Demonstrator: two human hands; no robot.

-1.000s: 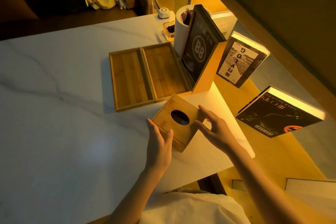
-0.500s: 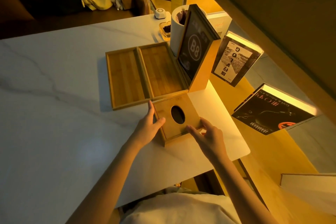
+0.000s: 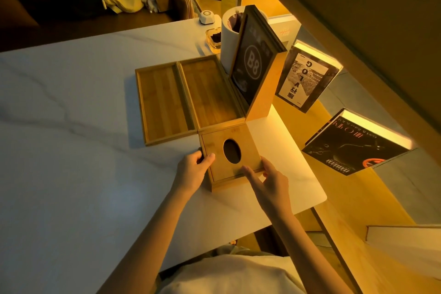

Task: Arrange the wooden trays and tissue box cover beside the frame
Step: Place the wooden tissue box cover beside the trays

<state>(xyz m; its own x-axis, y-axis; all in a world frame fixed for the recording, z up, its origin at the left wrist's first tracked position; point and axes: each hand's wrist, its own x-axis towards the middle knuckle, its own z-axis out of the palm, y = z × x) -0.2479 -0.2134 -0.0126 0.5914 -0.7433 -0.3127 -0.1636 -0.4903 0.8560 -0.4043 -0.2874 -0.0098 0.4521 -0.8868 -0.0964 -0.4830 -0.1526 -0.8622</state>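
A wooden tissue box cover (image 3: pixel 214 148) with an oval hole lies flat on the white marble table (image 3: pixel 71 150), its far edge against the near ends of the trays. My left hand (image 3: pixel 193 169) grips its left side, thumb on top. My right hand (image 3: pixel 267 179) holds its near right corner. Two shallow wooden trays lie side by side: the left tray (image 3: pixel 163 102) and the right tray (image 3: pixel 210 92). The right tray touches the upright dark "B8" frame (image 3: pixel 253 64) on its wooden stand.
A white cylinder (image 3: pixel 228 40), a glass ashtray (image 3: pixel 213 37) and a small white device (image 3: pixel 205 16) stand behind the frame. Books (image 3: pixel 307 76) lean on the lit yellow shelf to the right. The table's edge runs close on the right.
The tissue box cover has turned square to the trays and slid up against their near edge. Both hands have shifted with it, the left to its side, the right to its near corner.
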